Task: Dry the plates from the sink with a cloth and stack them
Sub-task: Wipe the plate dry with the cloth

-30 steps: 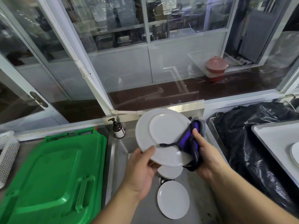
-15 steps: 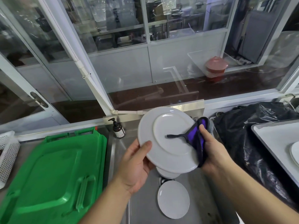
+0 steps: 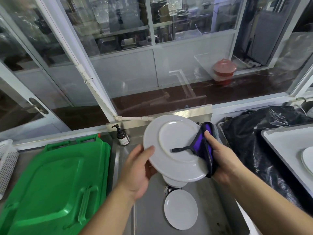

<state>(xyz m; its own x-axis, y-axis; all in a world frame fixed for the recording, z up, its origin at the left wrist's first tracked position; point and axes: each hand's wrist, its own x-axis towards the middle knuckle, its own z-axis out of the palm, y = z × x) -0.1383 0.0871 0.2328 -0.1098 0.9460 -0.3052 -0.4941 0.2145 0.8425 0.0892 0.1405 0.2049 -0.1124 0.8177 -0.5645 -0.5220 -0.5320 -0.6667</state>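
Plate (image 3: pixel 176 146) tilted further, underside up, left hand (image 3: pixel 137 168), right hand (image 3: pixel 220 160) cloth (image 3: pixel 203 146)

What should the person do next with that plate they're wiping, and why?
Probably keep sweeping the purple cloth round the rim. The right hand presses it only on the right edge of the white plate, held above the sink by the left hand; the rest looks unwiped.
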